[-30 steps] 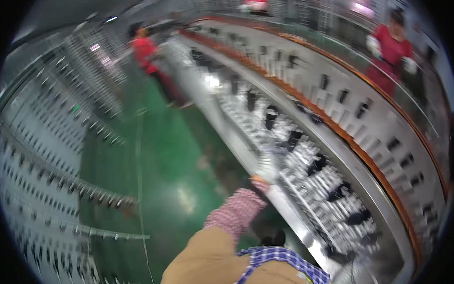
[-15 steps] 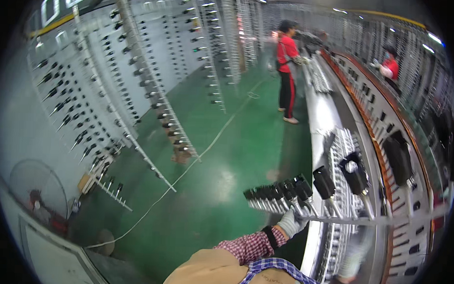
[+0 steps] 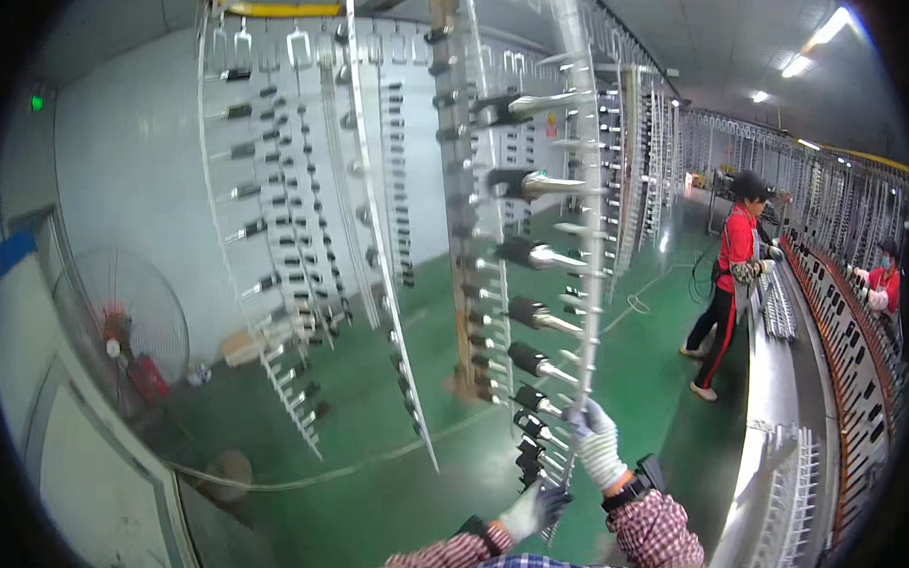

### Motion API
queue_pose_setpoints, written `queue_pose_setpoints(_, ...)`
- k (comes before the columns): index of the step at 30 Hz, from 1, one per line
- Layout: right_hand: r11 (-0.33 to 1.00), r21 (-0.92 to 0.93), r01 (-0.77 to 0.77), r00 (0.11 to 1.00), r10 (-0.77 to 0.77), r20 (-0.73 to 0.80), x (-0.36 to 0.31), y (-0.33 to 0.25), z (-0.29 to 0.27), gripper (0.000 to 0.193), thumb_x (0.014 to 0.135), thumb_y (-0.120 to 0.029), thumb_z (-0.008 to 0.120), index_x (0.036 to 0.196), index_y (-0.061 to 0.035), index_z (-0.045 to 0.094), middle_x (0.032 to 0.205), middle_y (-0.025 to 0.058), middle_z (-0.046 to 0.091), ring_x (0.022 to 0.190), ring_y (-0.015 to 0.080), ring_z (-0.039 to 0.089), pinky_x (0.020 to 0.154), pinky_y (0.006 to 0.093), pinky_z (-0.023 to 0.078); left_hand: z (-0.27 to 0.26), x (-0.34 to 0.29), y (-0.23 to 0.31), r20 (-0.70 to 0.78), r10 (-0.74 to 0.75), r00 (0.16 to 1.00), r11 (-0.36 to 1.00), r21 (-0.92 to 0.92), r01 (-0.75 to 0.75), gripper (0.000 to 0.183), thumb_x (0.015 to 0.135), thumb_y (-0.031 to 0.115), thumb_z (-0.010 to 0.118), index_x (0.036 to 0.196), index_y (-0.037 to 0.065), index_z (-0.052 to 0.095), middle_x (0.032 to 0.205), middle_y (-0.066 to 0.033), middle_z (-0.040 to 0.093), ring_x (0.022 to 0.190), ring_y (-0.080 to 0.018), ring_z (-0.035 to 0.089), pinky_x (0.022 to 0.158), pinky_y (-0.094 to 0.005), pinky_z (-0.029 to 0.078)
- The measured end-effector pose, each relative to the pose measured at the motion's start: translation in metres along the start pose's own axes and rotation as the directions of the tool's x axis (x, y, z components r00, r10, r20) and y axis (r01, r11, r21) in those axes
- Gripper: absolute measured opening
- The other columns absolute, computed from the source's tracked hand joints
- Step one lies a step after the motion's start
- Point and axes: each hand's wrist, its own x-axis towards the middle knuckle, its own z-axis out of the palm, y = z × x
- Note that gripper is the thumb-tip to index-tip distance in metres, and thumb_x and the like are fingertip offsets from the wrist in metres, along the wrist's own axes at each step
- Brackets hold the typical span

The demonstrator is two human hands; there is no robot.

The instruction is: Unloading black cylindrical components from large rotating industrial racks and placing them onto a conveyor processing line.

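A long pale metal rack bar (image 3: 588, 239) stands nearly upright before me, with short prongs along it. Several black-headed metal parts (image 3: 526, 184) stick out from its left side, each on a silvery shank. My right hand (image 3: 599, 447), in a white knit glove with a dark band at the wrist, is closed round the bar at its lower part. Below and to the left, my left hand (image 3: 535, 509), in a glove with dark fingers, grips the same bar near its bottom end. Some lower parts crowd together just above my left hand.
Other loaded racks (image 3: 385, 262) hang to the left, close by my bar. A floor fan (image 3: 118, 322) stands by the left wall. On the right, a metal bench (image 3: 776, 395) carries bare pronged bars (image 3: 782, 516). A person in red (image 3: 736, 254) works beside it; another person (image 3: 883, 284) stands beyond.
The rack bar has swung from lying level over the bench to nearly upright over the floor. My view has turned left, and my right hand has come from the bench side to the bar.
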Motion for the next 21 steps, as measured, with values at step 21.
queue_pose_setpoints(21,0.969,0.082,0.235,0.970,-0.240,0.050,0.261,-0.101,0.182,0.035,0.081,-0.019,0.052,0.109,0.0007,0.049,0.079,0.0060,0.060,0.066,0.0081,0.054,0.062,0.0230,0.044,-0.080,-0.107,0.084,-0.529,0.534,0.660,0.749,-0.067,-0.660,0.026,0.087,0.027,0.039,0.090,0.004,0.052,0.071,-0.0022,0.052,0.062,-0.0114,0.049,0.055,-0.0239,0.042)
